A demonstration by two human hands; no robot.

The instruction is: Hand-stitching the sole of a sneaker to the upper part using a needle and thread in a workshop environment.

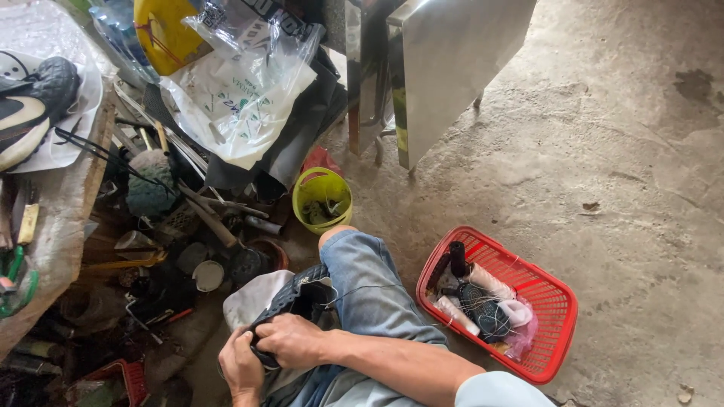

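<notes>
Both hands on a dark shoe (290, 305) resting on the lap, against the denim-clad knee (362, 279). Right hand (290, 339) curled over the heel end, fingers pressed onto the upper; left hand (240, 368) gripping from below at the near side, fingers wrapped under and partly hidden. A thin thread (362, 288) running from the shoe across the knee toward the red basket (554, 301) on the concrete floor (603, 151).

Risks from here:
- Thread snagging on the denim or on the basket's mesh wall, jerking taut and either snapping or pulling a spool (490, 280) over the rim.
- Shoe slipping off the sloped thigh if either grip loosens, landing among the tools and tins (204, 256) close by on the left.
- Possibly a needle between the fingers, too small to tell here; if so, a pricked fingertip on the hidden hand underneath.
- Small yellow-green bucket (323, 197) just beyond the knee, easily knocked by a shift of the leg.
- White cloth (253, 298) under the shoe bunching and catching in a stitch.
</notes>
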